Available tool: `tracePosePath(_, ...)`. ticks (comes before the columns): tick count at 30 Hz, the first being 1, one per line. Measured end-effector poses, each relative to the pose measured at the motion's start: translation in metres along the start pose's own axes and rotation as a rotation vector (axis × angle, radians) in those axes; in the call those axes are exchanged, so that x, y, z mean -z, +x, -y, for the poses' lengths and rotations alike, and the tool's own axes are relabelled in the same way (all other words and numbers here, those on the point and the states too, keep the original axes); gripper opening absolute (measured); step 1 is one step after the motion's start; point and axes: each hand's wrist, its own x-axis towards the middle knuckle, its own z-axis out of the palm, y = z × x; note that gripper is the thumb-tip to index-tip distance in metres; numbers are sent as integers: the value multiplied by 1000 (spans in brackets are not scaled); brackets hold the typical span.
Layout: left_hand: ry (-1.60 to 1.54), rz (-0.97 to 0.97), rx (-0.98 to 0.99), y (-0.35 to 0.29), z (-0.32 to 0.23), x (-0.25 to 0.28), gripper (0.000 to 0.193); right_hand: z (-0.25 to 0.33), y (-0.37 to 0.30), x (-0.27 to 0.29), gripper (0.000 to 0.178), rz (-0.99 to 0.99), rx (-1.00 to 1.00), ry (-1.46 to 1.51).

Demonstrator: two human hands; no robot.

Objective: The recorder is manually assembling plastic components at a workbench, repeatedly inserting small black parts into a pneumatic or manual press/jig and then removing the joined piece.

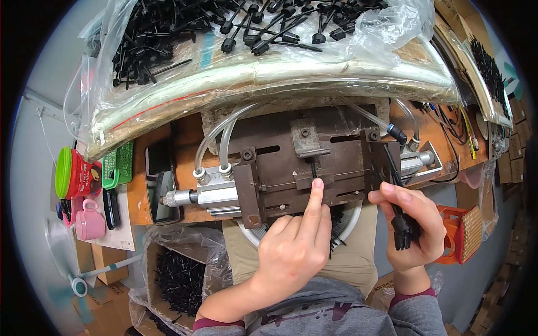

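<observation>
Fingers [315, 196] of left hand [294, 246] pressing on a thin black plastic pin [311, 166] in the brown metal jig [302, 162]; right-hand fingers grasping a bundle of black plastic pins [401, 227].

Left index extended, tip on the jig's centre slot just below the upright pin; other left fingers curled, holding nothing seen. Right hand [409, 224] clenched around the bundle, just beside the jig's right bracket. Jig bolted on orange wooden worktop [159, 151], clear hoses [224, 134] looping to silver pneumatic cylinder [213, 196]. Clear bag of black pins [235, 33] beyond. Pink mug [89, 221] far left.
</observation>
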Motion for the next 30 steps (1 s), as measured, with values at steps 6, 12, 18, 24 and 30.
tracePosePath(6,-36,27,6,2,2,3,25,0,-2,8,28,65,89,-80)
tracePosePath(12,-484,-1,171,4,3,13,37,-1,-6,11,25,138,155,-164)
tracePosePath(18,-1042,-97,327,-7,-1,27,39,5,-6,2,29,261,256,-168)
tracePosePath(24,-611,-98,161,-11,6,27,36,1,-9,3,31,180,96,-162)
tracePosePath(30,-224,-103,-8,-8,6,-1,26,0,-15,-10,30,-14,9,23)
